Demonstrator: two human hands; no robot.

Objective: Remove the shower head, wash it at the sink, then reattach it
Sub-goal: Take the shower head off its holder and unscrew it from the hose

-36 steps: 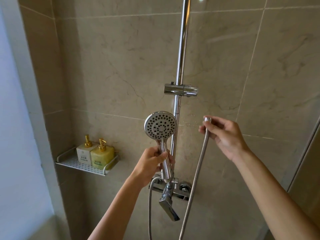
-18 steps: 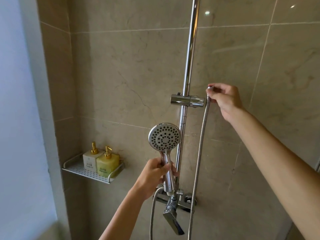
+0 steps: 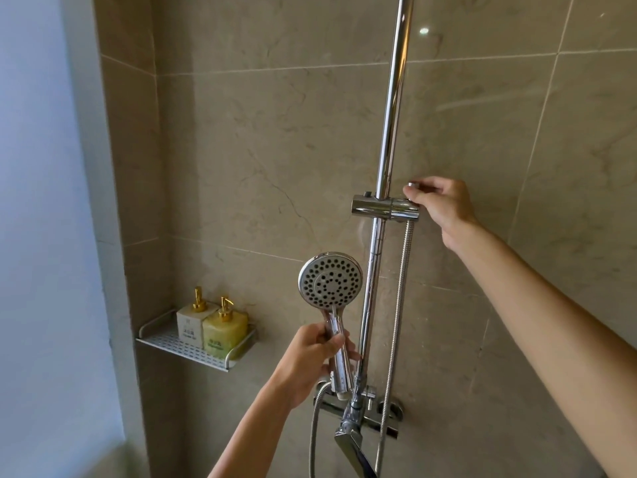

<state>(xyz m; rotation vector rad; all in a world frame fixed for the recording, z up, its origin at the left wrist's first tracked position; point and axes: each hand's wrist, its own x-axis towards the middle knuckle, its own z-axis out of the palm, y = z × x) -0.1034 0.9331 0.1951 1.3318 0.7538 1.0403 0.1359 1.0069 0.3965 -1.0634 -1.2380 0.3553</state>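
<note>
Head's off: left hand [image 3: 308, 360] grips the shower head [image 3: 330, 280] at 6 o'clock, right hand [image 3: 436, 205] pinches the hose [image 3: 400, 288] end into the holder [image 3: 384, 209] at 1 o'clock; next, probably the sink.

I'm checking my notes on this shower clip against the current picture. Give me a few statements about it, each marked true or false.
1. The left hand holds the shower head by its handle. True.
2. The shower head sits in the slider bracket. False: it is below and to the left of the bracket.
3. The right hand holds the hose end at the bracket. True.
4. Three pump bottles stand on the shelf. False: two.
</note>
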